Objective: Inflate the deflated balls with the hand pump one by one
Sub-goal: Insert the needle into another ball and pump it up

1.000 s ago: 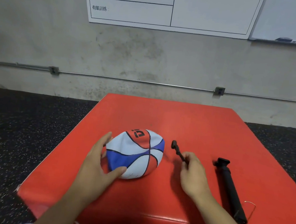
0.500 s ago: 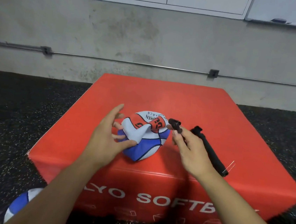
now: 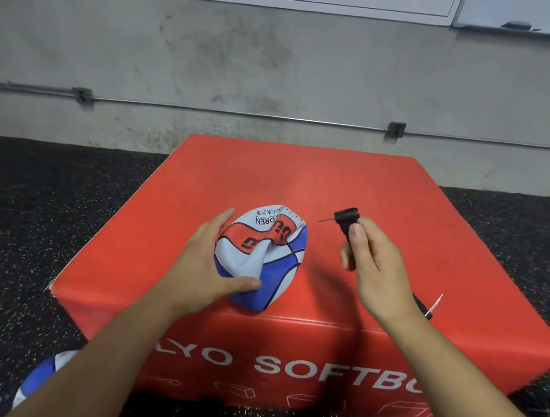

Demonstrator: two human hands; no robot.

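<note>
While the deflated ball sags limp on the red surface, our left hand cups its soft skin and our right hand pinches the needle hose (light, bendy), so we'd steady near the valve.

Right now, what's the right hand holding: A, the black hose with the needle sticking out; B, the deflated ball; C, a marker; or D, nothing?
A: the right hand grips the black hose, whose thin needle points left toward the deflated ball, which the left hand steadies on the red box.
</note>
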